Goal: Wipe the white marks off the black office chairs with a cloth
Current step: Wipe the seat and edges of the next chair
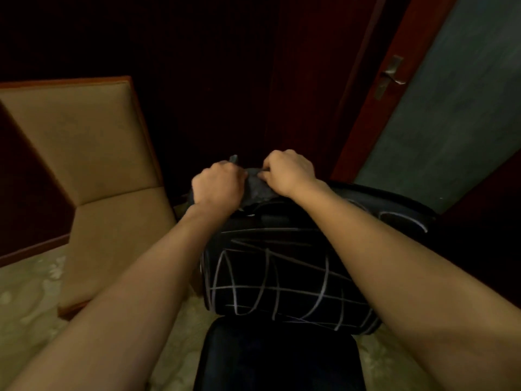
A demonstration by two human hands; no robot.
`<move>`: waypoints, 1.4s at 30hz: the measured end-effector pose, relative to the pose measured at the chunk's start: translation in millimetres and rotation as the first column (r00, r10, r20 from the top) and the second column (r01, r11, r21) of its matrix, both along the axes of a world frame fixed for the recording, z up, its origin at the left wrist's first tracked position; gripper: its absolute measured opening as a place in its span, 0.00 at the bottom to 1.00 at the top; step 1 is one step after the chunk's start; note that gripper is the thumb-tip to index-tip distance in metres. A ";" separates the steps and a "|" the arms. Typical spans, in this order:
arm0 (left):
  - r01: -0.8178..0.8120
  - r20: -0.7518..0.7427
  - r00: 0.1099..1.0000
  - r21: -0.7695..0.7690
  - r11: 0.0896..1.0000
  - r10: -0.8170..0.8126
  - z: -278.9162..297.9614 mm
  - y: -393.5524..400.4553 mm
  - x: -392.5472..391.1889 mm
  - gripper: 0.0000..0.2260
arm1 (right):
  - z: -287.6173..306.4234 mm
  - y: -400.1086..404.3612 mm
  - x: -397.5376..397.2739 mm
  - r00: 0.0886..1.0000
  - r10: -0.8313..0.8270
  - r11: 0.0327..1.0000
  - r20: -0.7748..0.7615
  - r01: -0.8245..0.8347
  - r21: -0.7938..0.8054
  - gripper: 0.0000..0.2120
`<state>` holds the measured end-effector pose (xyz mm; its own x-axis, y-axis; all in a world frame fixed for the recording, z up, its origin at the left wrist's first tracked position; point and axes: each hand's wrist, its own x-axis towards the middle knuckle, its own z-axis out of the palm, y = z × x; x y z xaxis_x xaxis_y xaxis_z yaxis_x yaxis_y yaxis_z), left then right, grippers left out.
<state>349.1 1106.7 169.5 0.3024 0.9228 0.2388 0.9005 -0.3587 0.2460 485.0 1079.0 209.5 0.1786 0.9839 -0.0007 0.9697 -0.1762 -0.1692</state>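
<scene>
both forearms reach forward over a black office chair (282, 277) scrawled with white marks (270, 280). the left hand (217, 187) and right hand (290, 173), fingers curled tight, grip 1 dark cloth (255, 190) at the chair's top edge.

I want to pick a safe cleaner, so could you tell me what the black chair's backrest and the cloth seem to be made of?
Black chair backrest: probably smooth leather or vinyl, since the white marks sit crisply on a faintly glossy surface. Cloth: soft grey fabric, crumpled between both hands; the weave is too dim to tell.
</scene>
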 end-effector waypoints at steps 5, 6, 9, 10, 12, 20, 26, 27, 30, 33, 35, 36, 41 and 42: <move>-0.129 0.132 0.981 -0.108 0.986 0.142 -16.2 8.7 -65.9 0.13 | -14.5 24.3 -71.4 0.993 0.097 0.994 0.064 -0.100 0.047 0.08; -0.144 0.156 0.974 -0.128 0.981 0.164 -18.1 10.7 -70.0 0.13 | -15.3 26.5 -79.7 0.991 0.101 0.993 0.089 -0.106 0.055 0.07; -0.164 0.172 0.967 -0.149 0.975 0.189 -18.8 13.2 -62.5 0.13 | -15.2 26.8 -78.0 0.984 0.107 0.991 0.146 -0.118 0.070 0.07; -0.156 0.177 0.967 -0.147 0.977 0.181 -17.5 12.9 -55.2 0.13 | -14.7 24.5 -69.5 0.983 0.099 0.991 0.153 -0.112 0.077 0.07; -0.127 0.193 0.969 -0.136 0.982 0.152 -14.0 11.0 -35.8 0.13 | -13.8 18.9 -46.6 0.986 0.073 0.992 0.150 -0.088 0.094 0.07; 0.069 0.120 0.991 -0.024 0.997 -0.066 8.9 -28.3 97.9 0.14 | -7.5 -44.6 86.6 0.974 -0.092 0.983 0.209 0.055 0.175 0.08; 0.326 0.104 0.943 -0.084 0.942 -0.317 15.9 -92.4 222.4 0.14 | -18.0 -147.1 208.4 0.937 -0.318 0.935 0.143 0.285 0.212 0.14; 0.356 0.091 0.933 -0.090 0.930 -0.348 15.8 -103.3 241.3 0.14 | -21.3 -163.2 226.7 0.934 -0.338 0.926 0.113 0.310 0.215 0.14; 0.447 0.042 0.895 -0.079 0.891 -0.445 13.4 -134.7 289.8 0.14 | -38.4 -209.7 272.3 0.924 -0.381 0.892 -0.041 0.379 0.247 0.13; 0.541 -0.036 0.840 -0.033 0.840 -0.542 9.8 -161.7 318.5 0.13 | -64.8 -246.6 293.7 0.888 -0.394 0.830 -0.236 0.455 0.324 0.11; 0.585 -0.084 0.808 -0.016 0.811 -0.584 6.7 -169.4 325.4 0.13 | -80.2 -258.1 298.2 0.869 -0.366 0.817 -0.335 0.472 0.331 0.10; 0.598 -0.100 0.797 -0.010 0.801 -0.596 5.9 -169.9 325.5 0.13 | -85.4 -259.5 299.1 0.860 -0.350 0.816 -0.371 0.475 0.330 0.10; 0.672 -0.156 0.737 0.077 0.736 -0.657 1.4 -161.0 306.5 0.15 | -99.1 -253.8 287.8 0.817 -0.282 0.825 -0.502 0.474 0.307 0.16; 0.683 -0.161 0.728 0.093 0.724 -0.666 0.5 -160.0 299.7 0.16 | -102.2 -253.6 283.1 0.811 -0.274 0.831 -0.517 0.470 0.297 0.18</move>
